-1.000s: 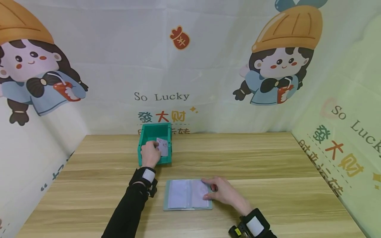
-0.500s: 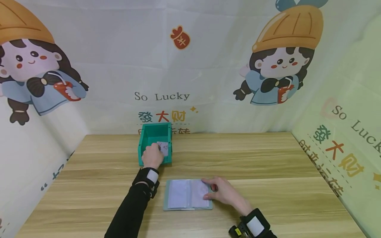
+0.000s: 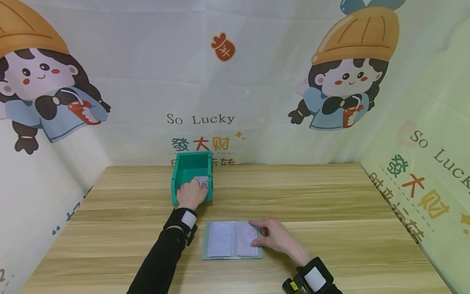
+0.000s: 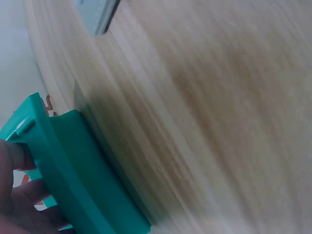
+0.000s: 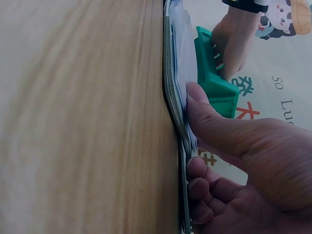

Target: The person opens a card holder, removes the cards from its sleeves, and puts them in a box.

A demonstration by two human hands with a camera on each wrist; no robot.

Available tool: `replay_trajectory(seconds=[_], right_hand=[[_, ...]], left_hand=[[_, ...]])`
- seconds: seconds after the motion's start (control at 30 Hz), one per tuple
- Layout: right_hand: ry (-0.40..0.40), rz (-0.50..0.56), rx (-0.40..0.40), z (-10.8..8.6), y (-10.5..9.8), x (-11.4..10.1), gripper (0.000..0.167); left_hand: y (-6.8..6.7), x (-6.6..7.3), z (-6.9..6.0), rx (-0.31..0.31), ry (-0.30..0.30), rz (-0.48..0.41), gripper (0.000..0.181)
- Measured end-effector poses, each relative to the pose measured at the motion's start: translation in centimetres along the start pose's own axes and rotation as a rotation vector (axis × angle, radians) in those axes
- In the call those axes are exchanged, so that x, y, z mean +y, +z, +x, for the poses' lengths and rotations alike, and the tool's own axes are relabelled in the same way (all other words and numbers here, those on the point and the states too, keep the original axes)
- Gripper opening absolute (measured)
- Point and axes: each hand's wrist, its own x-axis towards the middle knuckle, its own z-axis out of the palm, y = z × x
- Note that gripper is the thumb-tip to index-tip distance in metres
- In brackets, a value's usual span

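Observation:
A small album [image 3: 233, 258] with a pale blue-green cover lies open on the table, pale sleeve pages showing. At its right page my right hand [image 3: 277, 239] grips the edge; the right wrist view shows the thumb [image 5: 199, 95] on the page and the other fingers curled at the rim. My left hand [image 3: 191, 194] reaches down into a green plastic bin [image 3: 174, 183] at the back. A patterned card [image 3: 202, 179] in the bin is partly hidden by that hand. The left wrist view shows bent fingers inside the bin; whether they pinch the card is unclear.
The wood-grain table [image 3: 312, 204] meets a printed cloth backdrop [image 3: 257, 81] just behind the bin. More printed cloth hangs at both sides. Each wrist wears a black strap with a camera.
My left hand has shifted slightly right inside the bin, and less of the card shows now. The right hand and the album have stayed in place.

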Motion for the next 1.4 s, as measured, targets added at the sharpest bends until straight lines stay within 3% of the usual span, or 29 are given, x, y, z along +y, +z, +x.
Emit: replay_trajectory(seconds=[0.13, 0.2, 0.3, 0.43, 0.5, 0.57, 0.6, 0.67, 0.77, 0.83, 0.93, 1.1, 1.4], right_hand=[[-0.011, 0.002, 0.002, 0.1, 0.0, 0.0, 0.060], [-0.018, 0.001, 0.003, 0.1, 0.0, 0.0, 0.061], [-0.021, 0.000, 0.001, 0.3, 0.0, 0.1, 0.061], [-0.026, -0.001, -0.006, 0.4, 0.0, 0.1, 0.062], [-0.031, -0.002, -0.008, 0.5, 0.0, 0.1, 0.062], [-0.030, 0.000, -0.011, 0.5, -0.1, 0.1, 0.062], [-0.030, 0.000, -0.013, 0.5, -0.1, 0.2, 0.062], [-0.030, 0.004, -0.017, 0.6, -0.2, 0.2, 0.061], [-0.026, 0.005, -0.022, 0.5, -0.3, 0.2, 0.058], [-0.020, 0.002, -0.021, 0.6, -0.3, 0.2, 0.057], [-0.013, -0.016, -0.013, 0.7, -0.3, 0.1, 0.057], [-0.002, -0.033, -0.006, 0.9, -0.3, -0.2, 0.058], [0.007, -0.059, 0.017, 1.4, -0.3, -0.4, 0.056]], left_hand=[[-0.3, 0.0, -0.3, -0.038, 0.011, 0.016, 0.041], [-0.4, -0.1, -0.5, -0.029, 0.024, 0.017, 0.042], [-0.3, -0.3, -0.8, 0.070, 0.063, -0.009, 0.039], [0.1, -0.2, -2.0, 0.270, 0.172, -0.129, 0.032], [0.2, 0.2, -3.1, 0.328, 0.245, -0.202, 0.027], [0.2, 0.6, -4.3, 0.332, 0.328, -0.248, 0.022], [0.2, 0.8, -4.9, 0.310, 0.371, -0.263, 0.019], [0.2, 1.2, -6.3, 0.204, 0.447, -0.268, 0.014], [0.5, 1.5, -7.9, -0.053, 0.543, -0.240, 0.018], [0.8, 1.4, -8.6, -0.212, 0.587, -0.209, 0.029], [1.4, 1.3, -9.4, -0.360, 0.628, -0.177, 0.054], [1.7, 1.4, -10.2, -0.436, 0.611, -0.131, 0.082], [1.8, 1.5, -10.7, -0.450, 0.572, -0.104, 0.091]])
